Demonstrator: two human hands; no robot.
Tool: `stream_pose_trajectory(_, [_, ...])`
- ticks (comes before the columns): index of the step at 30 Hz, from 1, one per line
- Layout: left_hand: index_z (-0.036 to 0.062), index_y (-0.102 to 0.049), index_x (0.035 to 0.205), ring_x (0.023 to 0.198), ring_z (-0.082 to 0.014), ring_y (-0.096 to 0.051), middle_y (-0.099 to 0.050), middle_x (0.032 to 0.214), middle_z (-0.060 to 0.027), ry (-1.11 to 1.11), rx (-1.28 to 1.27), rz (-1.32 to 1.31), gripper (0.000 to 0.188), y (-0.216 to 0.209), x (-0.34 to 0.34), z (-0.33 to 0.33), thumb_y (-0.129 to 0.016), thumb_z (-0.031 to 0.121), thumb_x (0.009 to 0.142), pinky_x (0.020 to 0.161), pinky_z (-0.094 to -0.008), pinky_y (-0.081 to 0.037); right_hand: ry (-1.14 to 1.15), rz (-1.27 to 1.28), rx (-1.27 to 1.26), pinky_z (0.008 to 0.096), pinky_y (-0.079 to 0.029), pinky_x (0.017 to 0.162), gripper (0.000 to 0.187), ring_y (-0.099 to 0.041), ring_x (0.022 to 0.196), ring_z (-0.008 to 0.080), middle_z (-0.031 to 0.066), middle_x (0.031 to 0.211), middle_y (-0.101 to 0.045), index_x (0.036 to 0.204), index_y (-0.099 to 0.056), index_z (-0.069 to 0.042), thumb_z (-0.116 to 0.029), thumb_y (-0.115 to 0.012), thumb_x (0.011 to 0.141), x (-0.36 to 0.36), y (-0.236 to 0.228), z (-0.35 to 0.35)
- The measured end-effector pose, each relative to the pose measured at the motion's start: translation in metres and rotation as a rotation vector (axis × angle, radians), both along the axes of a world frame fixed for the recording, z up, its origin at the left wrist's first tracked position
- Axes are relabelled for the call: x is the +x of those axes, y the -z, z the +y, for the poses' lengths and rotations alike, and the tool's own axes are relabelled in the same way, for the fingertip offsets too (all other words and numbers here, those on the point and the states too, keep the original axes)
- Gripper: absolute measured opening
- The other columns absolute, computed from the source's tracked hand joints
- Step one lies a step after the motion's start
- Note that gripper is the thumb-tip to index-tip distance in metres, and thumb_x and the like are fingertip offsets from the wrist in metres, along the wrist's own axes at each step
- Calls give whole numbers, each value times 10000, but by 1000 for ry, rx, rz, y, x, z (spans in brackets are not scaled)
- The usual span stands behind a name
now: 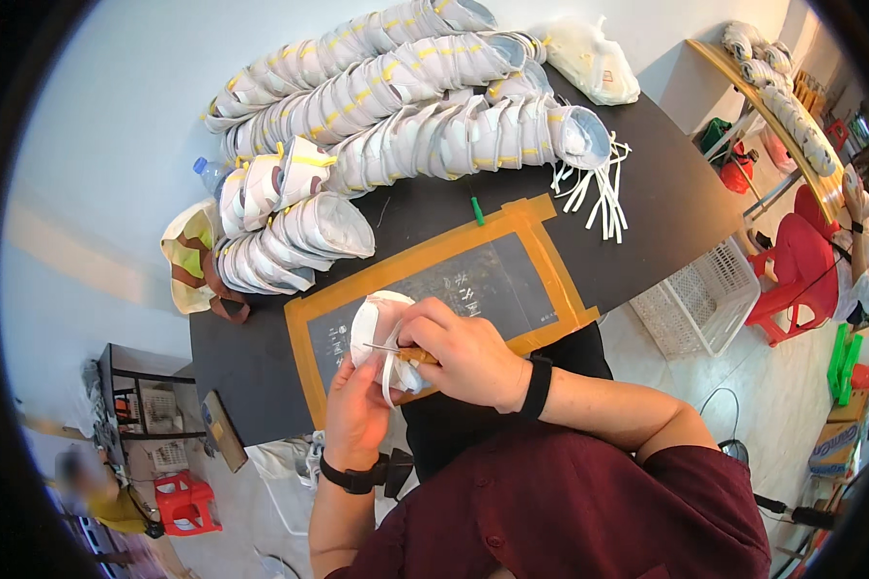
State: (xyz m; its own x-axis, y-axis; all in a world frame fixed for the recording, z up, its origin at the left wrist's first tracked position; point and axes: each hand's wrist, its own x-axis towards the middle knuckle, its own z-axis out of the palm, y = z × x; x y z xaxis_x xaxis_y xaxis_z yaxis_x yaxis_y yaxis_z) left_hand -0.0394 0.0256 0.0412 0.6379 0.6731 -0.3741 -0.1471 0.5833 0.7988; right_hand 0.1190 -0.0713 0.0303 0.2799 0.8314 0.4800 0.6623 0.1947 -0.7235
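Over the near edge of the table, my left hand point(354, 410) is closed on the lower side of a white and pale grey shoe upper point(369, 323). My right hand point(473, 359) grips an awl point(415, 356) by its yellowish-brown handle. The awl's thin metal shaft points left across the upper; whether its tip pierces the material cannot be made out. A narrow white lace point(387, 382) loops down from the upper between my hands. My right fingers partly cover the upper's right side.
On the dark table point(647, 207) lie long nested rows of shoe uppers point(434, 145), a bundle of white laces point(599, 193), a green-handled tool point(478, 210) and a plastic bag point(594, 63). Orange tape point(541, 246) frames a dark sheet. A white crate point(700, 299) stands right.
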Motion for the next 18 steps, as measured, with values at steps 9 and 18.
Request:
stream_pose_trajectory(9, [78, -563, 1282, 868, -91, -586, -644, 1100, -8, 32, 170, 32, 299, 6, -4, -4, -573, 170, 998, 651, -250, -438, 78, -74, 31, 378, -549, 674, 285, -662, 795, 277, 50, 1113, -566, 1040, -624, -104, -52, -693, 769, -1, 24, 6])
stream_pose_trajectory(18, [78, -556, 1276, 893, -106, -593, -635, 1120, -27, 56, 66, -77, 300, 6, -9, -2, -565, 213, 1008, 627, -235, -443, -46, 387, -70, 378, -531, 793, 317, -636, 955, 292, 91, 1121, -536, 1141, -671, -130, -80, -663, 828, -3, 23, 4])
